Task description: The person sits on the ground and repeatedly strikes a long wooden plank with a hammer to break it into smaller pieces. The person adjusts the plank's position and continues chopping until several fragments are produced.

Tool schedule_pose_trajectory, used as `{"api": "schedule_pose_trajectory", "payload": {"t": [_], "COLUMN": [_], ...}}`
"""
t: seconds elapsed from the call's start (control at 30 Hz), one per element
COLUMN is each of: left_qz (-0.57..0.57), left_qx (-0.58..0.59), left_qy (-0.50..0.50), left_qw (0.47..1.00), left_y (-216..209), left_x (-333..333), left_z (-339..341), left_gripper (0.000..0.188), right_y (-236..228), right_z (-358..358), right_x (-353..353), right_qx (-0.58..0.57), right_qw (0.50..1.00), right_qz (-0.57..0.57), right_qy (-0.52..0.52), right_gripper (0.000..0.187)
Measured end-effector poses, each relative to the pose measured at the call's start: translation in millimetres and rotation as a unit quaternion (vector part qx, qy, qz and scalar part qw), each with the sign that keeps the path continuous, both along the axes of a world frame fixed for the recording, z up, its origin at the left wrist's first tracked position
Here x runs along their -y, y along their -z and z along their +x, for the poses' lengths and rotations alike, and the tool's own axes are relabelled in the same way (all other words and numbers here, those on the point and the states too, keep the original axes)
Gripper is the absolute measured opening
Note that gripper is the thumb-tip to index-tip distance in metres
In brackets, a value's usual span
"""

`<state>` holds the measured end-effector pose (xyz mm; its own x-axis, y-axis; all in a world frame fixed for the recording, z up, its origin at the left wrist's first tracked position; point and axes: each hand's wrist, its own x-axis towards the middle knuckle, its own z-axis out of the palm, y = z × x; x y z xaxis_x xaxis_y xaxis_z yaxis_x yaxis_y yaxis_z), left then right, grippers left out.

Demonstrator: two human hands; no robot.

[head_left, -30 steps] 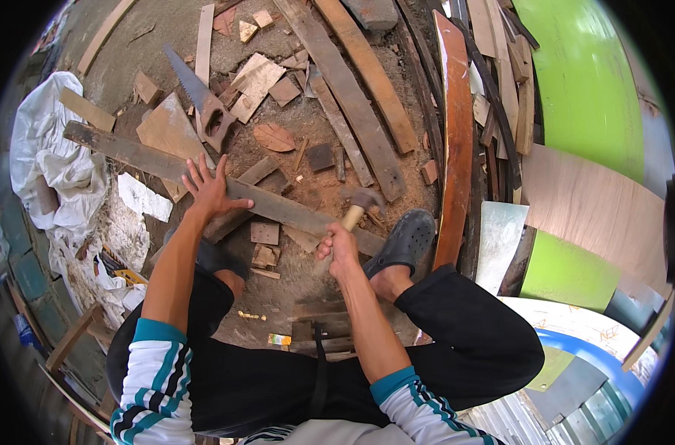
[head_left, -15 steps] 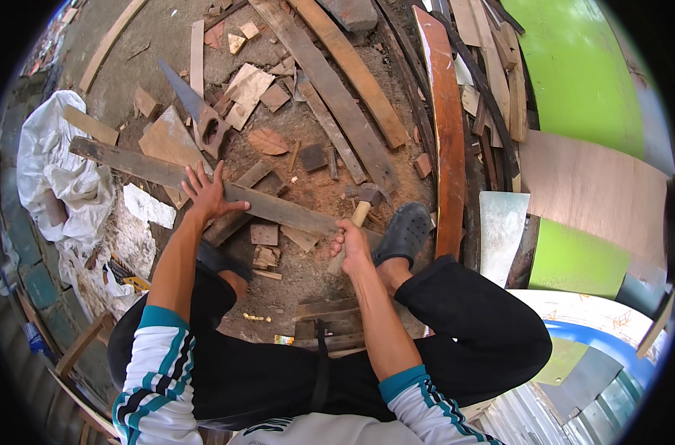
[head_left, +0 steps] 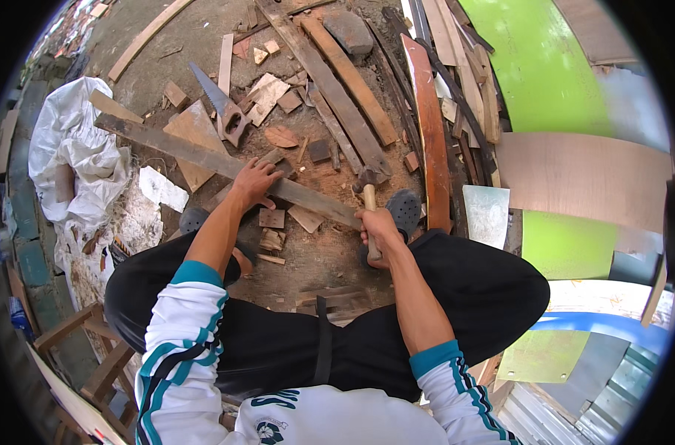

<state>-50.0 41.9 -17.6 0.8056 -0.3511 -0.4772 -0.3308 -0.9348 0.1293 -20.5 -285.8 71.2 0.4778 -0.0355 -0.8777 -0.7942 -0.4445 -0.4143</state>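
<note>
A long weathered plank (head_left: 182,152) slants across the ground in front of me, its right end close to my right foot. My left hand (head_left: 253,183) grips it near the middle, fingers curled over the far edge and thumb on the near side. My right hand (head_left: 380,228) is wrapped round the wooden handle of a hammer (head_left: 370,194), beside the plank's right end. The dark hammer head points away from me, in front of the end of a long board (head_left: 337,89). Under the plank lie a square wood block (head_left: 271,218) and other scraps.
A handsaw (head_left: 222,106) lies beyond the plank among offcuts. White sacking (head_left: 78,148) is heaped at left. To the right are a reddish-brown board (head_left: 429,133), stacked strips and green sheets (head_left: 549,81). My dark clogs (head_left: 404,211) stand close to the plank.
My left hand has slid right along the plank, going from spread fingers to a grip. The hammer in my right hand has swung more upright. My view has shifted slightly.
</note>
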Motion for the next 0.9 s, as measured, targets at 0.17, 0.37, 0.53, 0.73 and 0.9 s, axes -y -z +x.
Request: {"api": "schedule_pose_trajectory", "payload": {"t": [0.17, 0.37, 0.53, 0.73, 0.9], "left_qz": [0.055, -0.009, -0.006, -0.016, -0.011], "left_qx": [0.085, 0.049, 0.009, -0.036, -0.006], "left_qy": [-0.033, -0.020, -0.068, -0.142, -0.137], "left_qw": [0.994, 0.999, 0.998, 0.989, 0.991], "left_y": [25, 26, 22, 2, 16], "left_x": [34, 20, 19, 16, 14], "left_z": [-11, -6, 12, 24, 11], "left_gripper": [0.066, 0.055, 0.045, 0.032, 0.040], "right_y": [-67, -164, -192, -182, -156], "right_z": [-30, -86, -106, -103, -95], "right_x": [31, 46, 48, 30, 32], "right_qx": [-0.009, 0.025, 0.039, 0.023, -0.004], "right_qw": [0.999, 1.000, 0.999, 1.000, 1.000], "right_qz": [0.018, -0.013, -0.016, -0.004, 0.000], "right_qy": [0.031, -0.009, -0.015, -0.016, -0.024], "right_gripper": [0.023, 0.023, 0.024, 0.025, 0.025]}}
